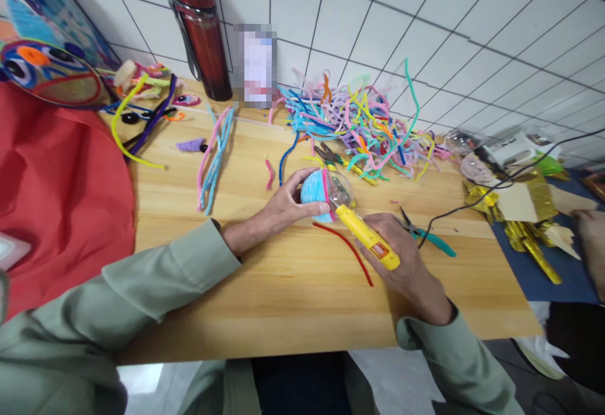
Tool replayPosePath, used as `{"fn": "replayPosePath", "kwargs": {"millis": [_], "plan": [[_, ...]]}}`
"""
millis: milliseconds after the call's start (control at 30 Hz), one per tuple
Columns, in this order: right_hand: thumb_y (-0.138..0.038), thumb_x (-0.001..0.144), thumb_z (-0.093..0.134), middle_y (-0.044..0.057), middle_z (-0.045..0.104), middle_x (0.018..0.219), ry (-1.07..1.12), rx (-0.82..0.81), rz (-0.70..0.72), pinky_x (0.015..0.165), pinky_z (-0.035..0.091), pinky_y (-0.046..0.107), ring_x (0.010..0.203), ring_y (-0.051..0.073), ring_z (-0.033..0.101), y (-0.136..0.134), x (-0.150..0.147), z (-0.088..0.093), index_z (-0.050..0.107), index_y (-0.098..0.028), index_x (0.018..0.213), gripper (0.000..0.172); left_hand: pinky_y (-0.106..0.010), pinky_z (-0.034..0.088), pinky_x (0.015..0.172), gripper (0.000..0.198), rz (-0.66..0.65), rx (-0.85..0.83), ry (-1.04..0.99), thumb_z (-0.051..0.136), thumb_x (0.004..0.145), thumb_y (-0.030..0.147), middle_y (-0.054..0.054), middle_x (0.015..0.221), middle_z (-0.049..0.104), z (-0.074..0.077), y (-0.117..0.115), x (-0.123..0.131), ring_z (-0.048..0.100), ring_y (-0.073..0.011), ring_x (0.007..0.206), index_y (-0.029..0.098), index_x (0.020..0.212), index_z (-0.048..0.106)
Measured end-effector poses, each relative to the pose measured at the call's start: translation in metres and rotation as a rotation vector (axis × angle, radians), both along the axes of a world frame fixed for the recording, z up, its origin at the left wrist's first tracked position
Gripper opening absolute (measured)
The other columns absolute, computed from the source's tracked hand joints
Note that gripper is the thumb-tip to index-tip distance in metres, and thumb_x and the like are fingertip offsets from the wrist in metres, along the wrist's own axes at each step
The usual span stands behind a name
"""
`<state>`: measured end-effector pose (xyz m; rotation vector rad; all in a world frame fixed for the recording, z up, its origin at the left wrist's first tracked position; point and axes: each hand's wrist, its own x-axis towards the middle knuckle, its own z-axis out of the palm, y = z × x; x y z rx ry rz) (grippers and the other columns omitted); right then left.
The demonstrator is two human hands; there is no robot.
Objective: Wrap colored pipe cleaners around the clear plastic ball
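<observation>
My left hand grips a clear plastic ball half wrapped in light blue and pink pipe cleaner, holding it on the wooden table. My right hand is closed round a yellow glue gun, whose tip touches the ball's clear side. A red pipe cleaner lies on the table just below the ball, between my hands. Teal-handled pliers lie beside my right hand, with a black cord running off to the right.
A big heap of coloured pipe cleaners lies behind the ball. A red flask stands at the back. Red cloth covers the left. Gold foil scraps and another person's hand are at the right.
</observation>
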<state>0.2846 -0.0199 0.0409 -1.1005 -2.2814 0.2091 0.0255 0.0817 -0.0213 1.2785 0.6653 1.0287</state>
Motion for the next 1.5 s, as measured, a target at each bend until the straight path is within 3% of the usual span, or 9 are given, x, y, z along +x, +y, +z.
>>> {"fn": "replayPosePath", "kwargs": {"millis": [1500], "plan": [[-0.015, 0.097, 0.066, 0.006, 0.072, 0.098, 0.03, -0.014, -0.02, 0.072, 0.06, 0.038, 0.084, 0.025, 0.072, -0.0027, 0.0007, -0.0025, 0.06, -0.027, 0.11, 0.019, -0.054, 0.047, 0.125, 0.088, -0.008, -0.048, -0.051, 0.102, 0.071, 0.051, -0.012, 0.154, 0.061, -0.0016, -0.0004, 0.0016, 0.057, -0.0367, 0.144, 0.026, 0.146, 0.061]]}}
